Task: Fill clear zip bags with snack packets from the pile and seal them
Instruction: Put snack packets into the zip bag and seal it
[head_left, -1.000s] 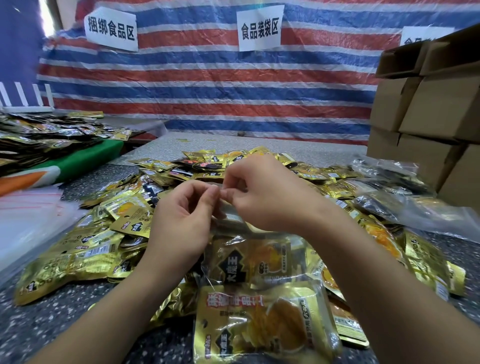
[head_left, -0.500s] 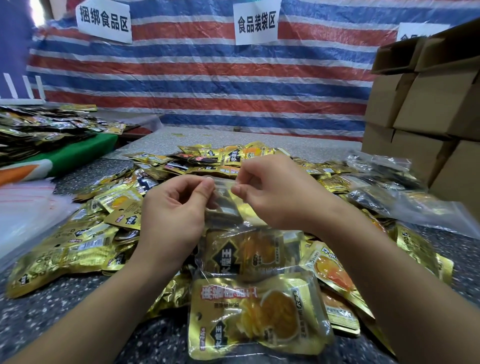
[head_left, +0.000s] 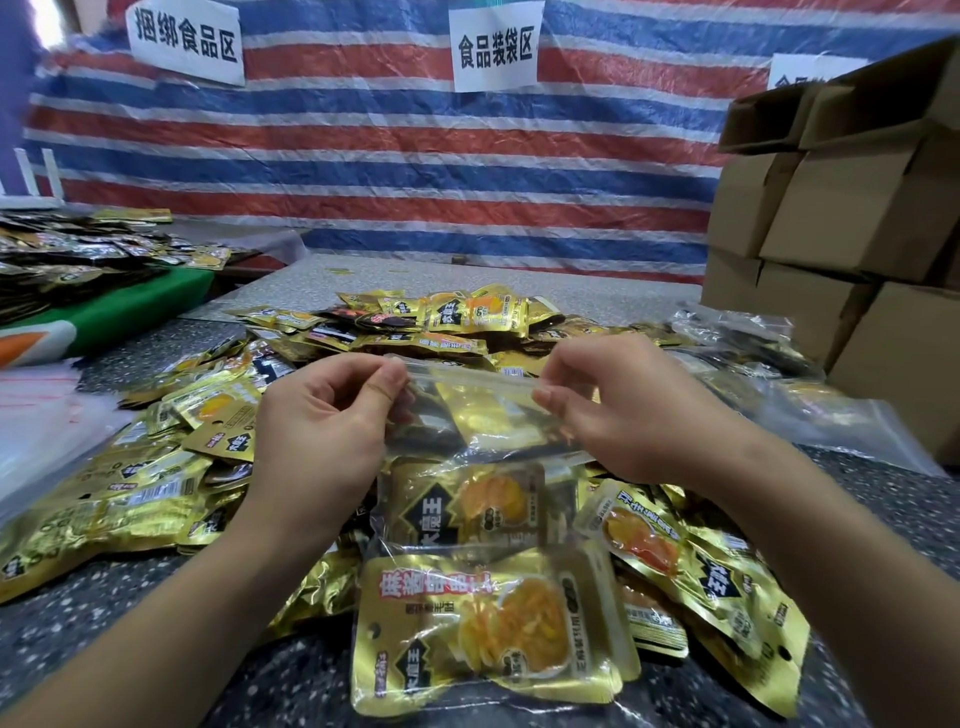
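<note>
The clear zip bag (head_left: 467, 499) is loaded with gold snack packets and held upright over the near edge of the pile (head_left: 363, 338); sealing appears under way but not confirmably complete. The left hand (head_left: 322, 436) pinches the left end of the zip strip between thumb and forefinger, and the right hand (head_left: 618, 410) pinches the right end, stretching it taut. A large loose pile remains, with filled bags (head_left: 779, 384) lying to the right.
</note>
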